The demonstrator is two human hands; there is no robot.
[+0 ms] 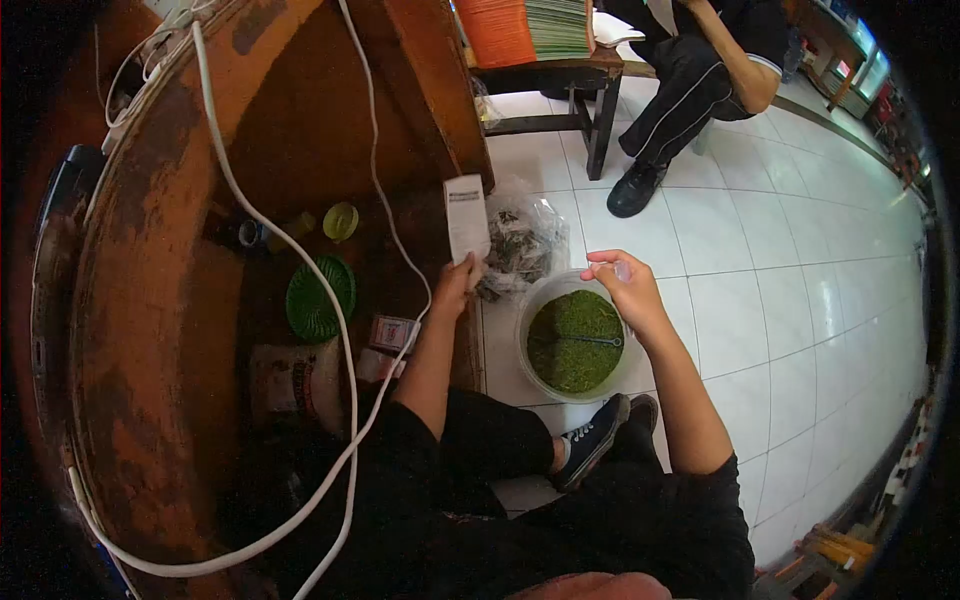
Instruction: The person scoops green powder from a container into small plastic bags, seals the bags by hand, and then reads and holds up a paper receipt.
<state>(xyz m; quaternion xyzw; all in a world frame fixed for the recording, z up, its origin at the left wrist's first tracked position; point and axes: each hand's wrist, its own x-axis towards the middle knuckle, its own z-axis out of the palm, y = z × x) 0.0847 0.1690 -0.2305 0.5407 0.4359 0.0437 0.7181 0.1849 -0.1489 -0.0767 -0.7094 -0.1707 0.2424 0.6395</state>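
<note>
In my left hand (452, 290) I have a flat, white paper packet with dark print near its top (465, 222); thumb and fingers are clamped on its lower end, which leaves most of its face uncovered. My right hand (638, 300) is lifted over the tub's far right rim, fingers curled towards the thumb; something clear may be there, but I can't tell whether they meet or grip it. The round, translucent plastic tub (572, 398) of finely shredded green stuff (577, 372) stands on the tiles just beyond my dark, white-laced shoe (592, 442), within reach of both hands, I'd judge. A thin, grey rod with a ringed end (590, 341) lies across the shreds, probably so it's handy. Just past the tub, a crumpled clear plastic bag (548, 222) holds dark, dry-looking scraps. Farther off are a dark wooden bench (598, 125) and a seated person's black shoe (634, 190).
</note>
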